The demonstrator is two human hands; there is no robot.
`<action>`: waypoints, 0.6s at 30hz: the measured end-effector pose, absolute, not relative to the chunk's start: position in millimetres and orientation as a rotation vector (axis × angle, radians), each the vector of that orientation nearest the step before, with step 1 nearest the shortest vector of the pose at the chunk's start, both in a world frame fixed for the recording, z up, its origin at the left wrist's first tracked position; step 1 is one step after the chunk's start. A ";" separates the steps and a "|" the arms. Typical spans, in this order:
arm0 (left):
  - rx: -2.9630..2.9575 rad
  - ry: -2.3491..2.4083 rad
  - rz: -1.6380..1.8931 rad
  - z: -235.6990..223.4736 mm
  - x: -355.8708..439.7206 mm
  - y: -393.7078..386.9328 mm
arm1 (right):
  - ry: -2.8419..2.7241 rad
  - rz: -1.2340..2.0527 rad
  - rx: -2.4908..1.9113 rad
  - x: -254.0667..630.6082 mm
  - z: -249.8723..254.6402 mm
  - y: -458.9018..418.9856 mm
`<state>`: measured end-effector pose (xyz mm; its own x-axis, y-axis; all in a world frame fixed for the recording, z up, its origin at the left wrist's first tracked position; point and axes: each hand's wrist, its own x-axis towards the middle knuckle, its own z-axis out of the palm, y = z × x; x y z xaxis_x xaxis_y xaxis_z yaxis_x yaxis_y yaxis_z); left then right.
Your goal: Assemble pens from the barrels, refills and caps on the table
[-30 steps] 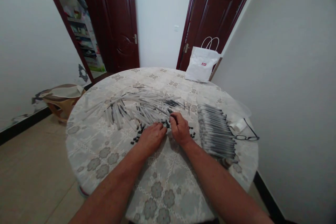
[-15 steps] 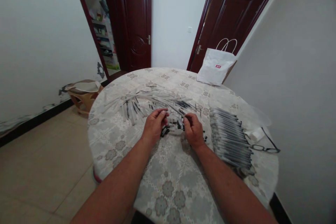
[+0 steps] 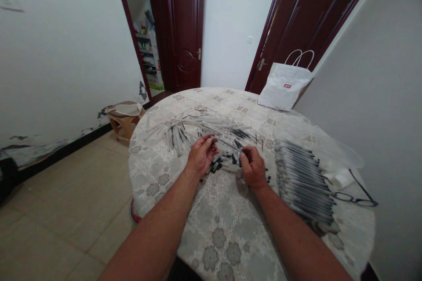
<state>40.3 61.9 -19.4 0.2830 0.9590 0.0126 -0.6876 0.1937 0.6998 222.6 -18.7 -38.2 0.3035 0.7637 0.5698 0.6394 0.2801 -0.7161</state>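
A slim greyish pen spans the gap between my two hands. My left hand pinches one end between thumb and finger, its other fingers loosely curled. My right hand closes round the other end, which its fingers partly hide. Small black and clear pen caps lie on the table just below and between the hands. Beyond them spreads a loose pile of clear pen barrels, with dark thin refills on its right side.
To the right, finished-looking pens lie stacked in a row. Beside them are eyeglasses and a small white object. A white paper bag stands at the back of the round, cloth-covered table. A stool is at left.
The view has turned left, so everything appears shifted right. My hands have moved slightly apart, and more of the pen shows between them.
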 end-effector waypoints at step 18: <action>0.641 0.522 1.285 -23.3 35.2 68.8 | -1.429 0.251 -1.325 220.5 -38.9 -22.4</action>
